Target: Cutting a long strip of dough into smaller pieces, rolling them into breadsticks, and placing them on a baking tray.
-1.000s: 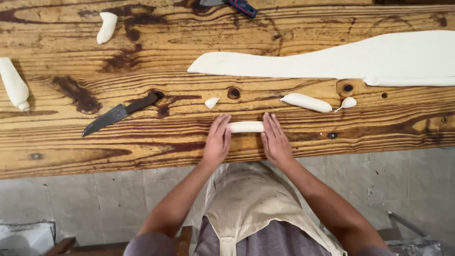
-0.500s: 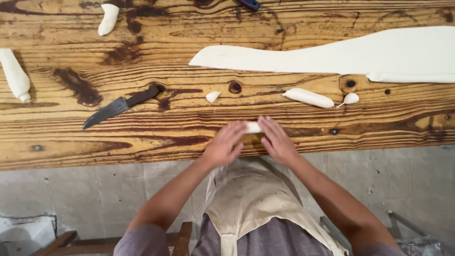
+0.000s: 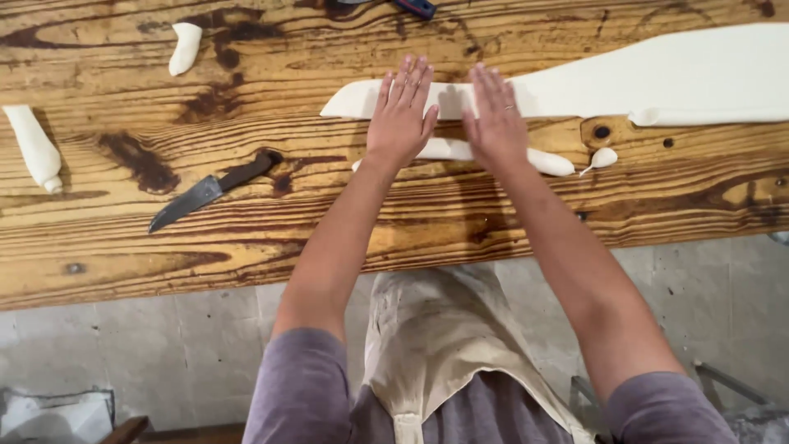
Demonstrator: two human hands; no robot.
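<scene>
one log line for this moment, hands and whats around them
left hand: flat, open on dough roll | right hand: flat, same roll | dough sheet behind | knife left

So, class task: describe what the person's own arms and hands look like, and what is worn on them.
Both arms are bare from the short purple-grey sleeves down to the wrists. The left hand and right hand wear no gloves. A thin ring sits on one of the right hand's fingers. A beige, smudged apron hangs over the purple-grey shirt.
</scene>
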